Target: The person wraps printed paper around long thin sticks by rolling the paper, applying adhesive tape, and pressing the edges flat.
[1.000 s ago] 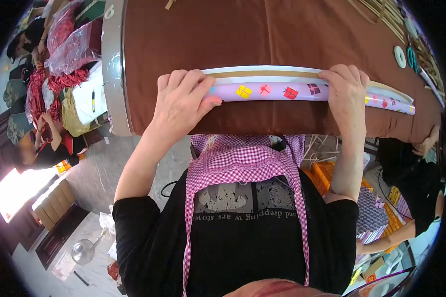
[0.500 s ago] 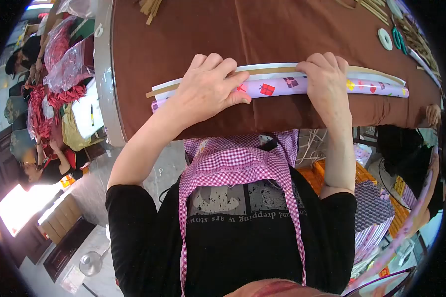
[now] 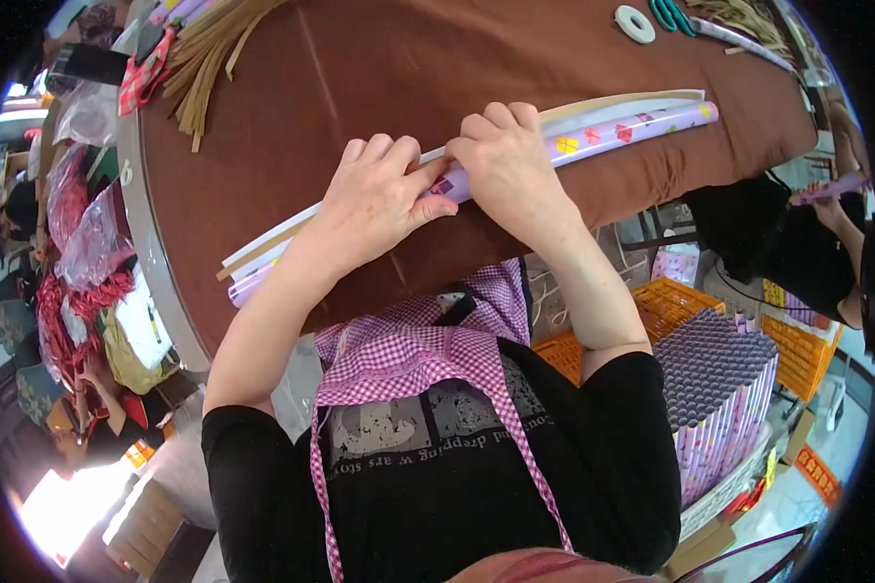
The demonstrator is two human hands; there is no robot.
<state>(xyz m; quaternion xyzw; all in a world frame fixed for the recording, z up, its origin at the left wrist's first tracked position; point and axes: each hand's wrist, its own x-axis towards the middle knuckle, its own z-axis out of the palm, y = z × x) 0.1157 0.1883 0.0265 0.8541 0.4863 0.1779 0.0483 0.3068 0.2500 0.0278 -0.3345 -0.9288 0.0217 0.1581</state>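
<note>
A long purple paper roll, printed with small gift boxes, lies slantwise near the front edge of the brown-covered table. Its white inner side shows along the back, with a thin brown strip running lengthwise on it. My left hand is closed over the roll just left of its middle, thumb in front and fingers curled behind. Close beside it, my right hand grips the roll with bent fingers, its thumb mostly hidden. Both hands cover the middle of the roll and strip.
Bundled brown strips lie at the back left. A white tape ring and teal-handled scissors are at the back right. Stacked purple tubes and orange crates stand below, right. A co-worker's hand holds another roll.
The view has turned, so the roll now slopes up to the right. My right hand has come closer to my left along the roll. Both still hold it.
</note>
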